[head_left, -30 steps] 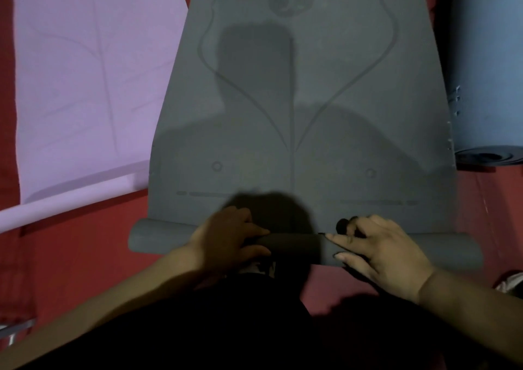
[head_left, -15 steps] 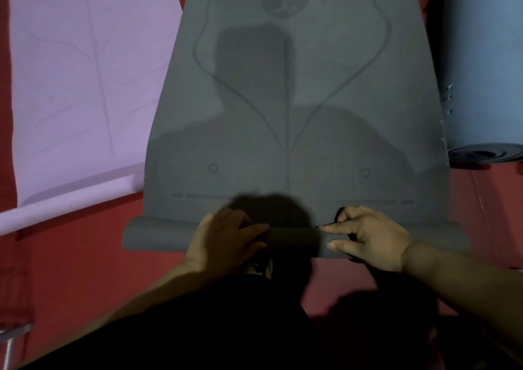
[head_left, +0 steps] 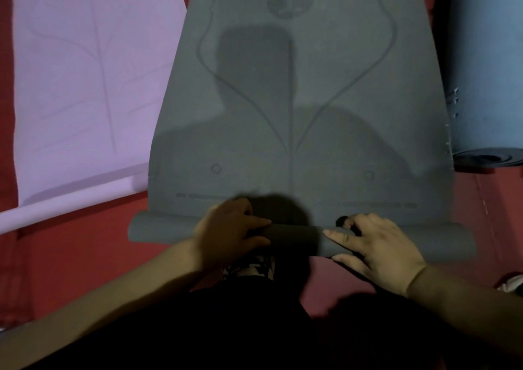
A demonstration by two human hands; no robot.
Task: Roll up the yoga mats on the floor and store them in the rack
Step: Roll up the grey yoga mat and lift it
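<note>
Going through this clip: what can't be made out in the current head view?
1. Storage rack: outside the head view entirely.
2. Dark grey foam yoga mat: far end cut off by the top edge.
3. Left hand and right hand: the underside of each grip is hidden by the mat's rolled end.
4. Pale lilac yoga mat and blue rolled mat: cut off by the top edge, the blue one also by the right edge.
5. White object: cut by the right edge, unidentifiable.

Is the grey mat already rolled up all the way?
No, only the near end of the grey mat is rolled; most lies flat.
</note>
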